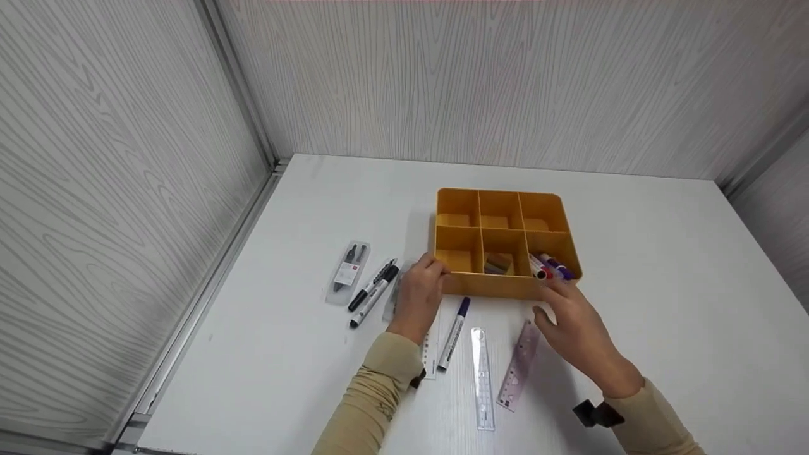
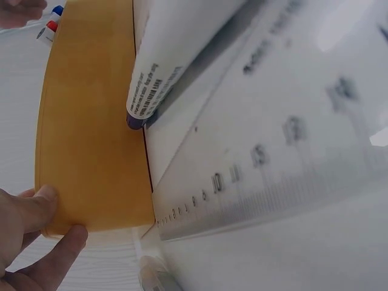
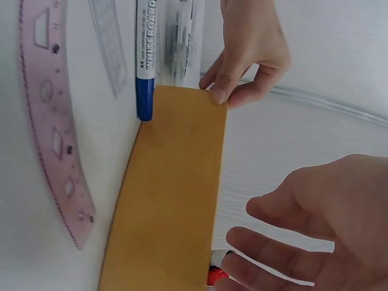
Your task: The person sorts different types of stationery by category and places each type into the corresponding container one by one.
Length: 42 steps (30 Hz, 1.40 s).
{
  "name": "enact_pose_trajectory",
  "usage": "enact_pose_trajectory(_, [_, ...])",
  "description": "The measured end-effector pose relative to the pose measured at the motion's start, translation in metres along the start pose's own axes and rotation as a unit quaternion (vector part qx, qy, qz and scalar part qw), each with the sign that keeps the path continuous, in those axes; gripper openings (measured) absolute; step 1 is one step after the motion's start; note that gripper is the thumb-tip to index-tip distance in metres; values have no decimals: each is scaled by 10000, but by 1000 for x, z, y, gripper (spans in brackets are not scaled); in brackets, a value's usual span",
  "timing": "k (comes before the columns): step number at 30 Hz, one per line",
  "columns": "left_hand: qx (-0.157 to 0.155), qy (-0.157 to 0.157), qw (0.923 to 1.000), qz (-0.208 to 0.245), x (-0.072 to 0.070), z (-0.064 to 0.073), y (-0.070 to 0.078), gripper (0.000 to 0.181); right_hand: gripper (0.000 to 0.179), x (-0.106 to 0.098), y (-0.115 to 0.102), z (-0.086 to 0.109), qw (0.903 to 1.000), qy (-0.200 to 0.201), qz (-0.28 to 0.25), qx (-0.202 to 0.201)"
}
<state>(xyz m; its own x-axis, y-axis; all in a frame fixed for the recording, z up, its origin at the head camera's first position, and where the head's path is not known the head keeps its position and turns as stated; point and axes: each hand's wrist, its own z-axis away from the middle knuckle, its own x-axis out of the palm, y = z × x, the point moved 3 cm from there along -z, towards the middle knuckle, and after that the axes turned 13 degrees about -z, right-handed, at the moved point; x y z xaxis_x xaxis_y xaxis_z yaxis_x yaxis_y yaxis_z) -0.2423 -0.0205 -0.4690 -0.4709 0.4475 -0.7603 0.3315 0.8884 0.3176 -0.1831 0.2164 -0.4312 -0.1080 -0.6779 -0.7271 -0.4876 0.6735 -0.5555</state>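
Observation:
A yellow six-compartment organizer box (image 1: 490, 285) stands on the white table. My left hand (image 1: 419, 296) pinches its front left corner, thumb and fingers on the rim (image 2: 47, 209). Just off the front right corner is my right hand (image 1: 578, 332), its fingers (image 3: 273, 251) spread and loosely bent with nothing between them. Several markers (image 1: 556, 266), with red and blue or purple ends, lean in the front right compartment beside that hand. In the front middle compartment lies a small brown and grey block (image 1: 497, 263).
Before the box lie a blue-capped whiteboard marker (image 1: 454, 335), a clear ruler (image 1: 483, 379) and a pink ruler (image 1: 518, 366). Another ruler (image 2: 242, 209) is partly under my left wrist. Further left are black-capped markers (image 1: 374, 297) and a clear compass case (image 1: 347, 273). Walls enclose the table.

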Motion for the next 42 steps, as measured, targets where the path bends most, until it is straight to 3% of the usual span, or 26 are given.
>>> enact_pose_trajectory(5, [-41, -92, 9999, 3, 0, 1, -2, 5, 20, 17, 8, 22, 9894, -717, -34, 1259])
enact_pose_trajectory(12, [-115, -106, 9999, -38, 1, 2, -2, 6, 32, 40, 14, 40, 9623, -1758, 526, 2010])
enact_pose_trajectory(23, [-86, -134, 9999, -35, 0, 1, 0, 4, 34, 51, 10, 45, 9571, -1833, 703, 2133])
enact_pose_trajectory(31, [-138, -131, 9998, -20, 0, 0, 0, 5, 46, 48, 10, 49, 9720, -1515, 675, 1664])
enact_pose_trajectory(34, [-127, -145, 9998, -57, 0, 0, 0, 5, 52, 45, 10, 50, 9723, -1449, 748, 1672])
enact_pose_trajectory(42, [-111, -133, 9998, 87, 0, 0, 0, 5, 36, 42, 14, 47, 9676, -1474, 865, 1856])
